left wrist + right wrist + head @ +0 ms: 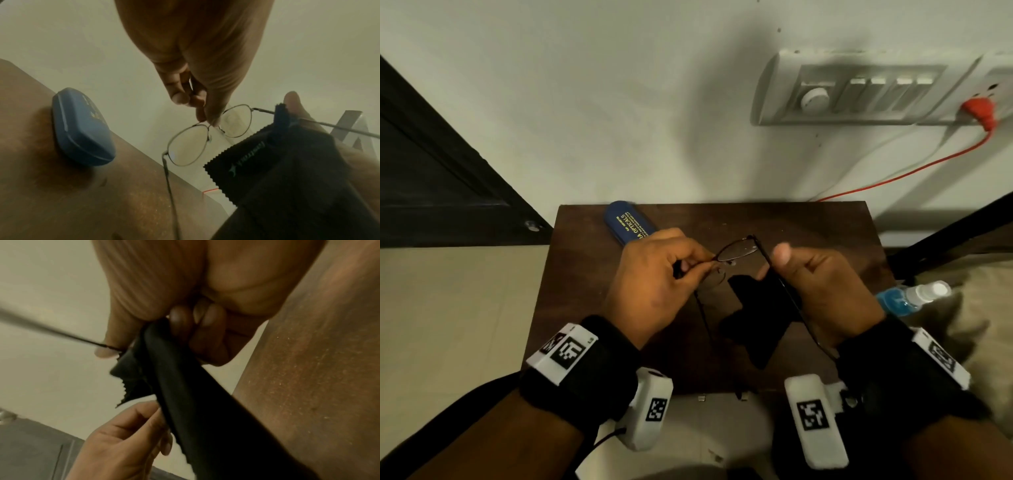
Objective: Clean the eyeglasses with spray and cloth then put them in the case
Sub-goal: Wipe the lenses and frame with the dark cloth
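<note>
Thin metal-framed eyeglasses hang in the air above a small dark wooden table. My left hand pinches them at the bridge between the lenses. My right hand grips a black cleaning cloth together with one temple arm of the glasses. The cloth hangs down from that hand. A shut blue glasses case lies at the table's far left. A spray bottle with blue liquid lies off the table's right edge.
A switchboard sits on the wall behind, with a red plug and cable running down from it. A dark door stands at the left. Pale floor shows left of the table.
</note>
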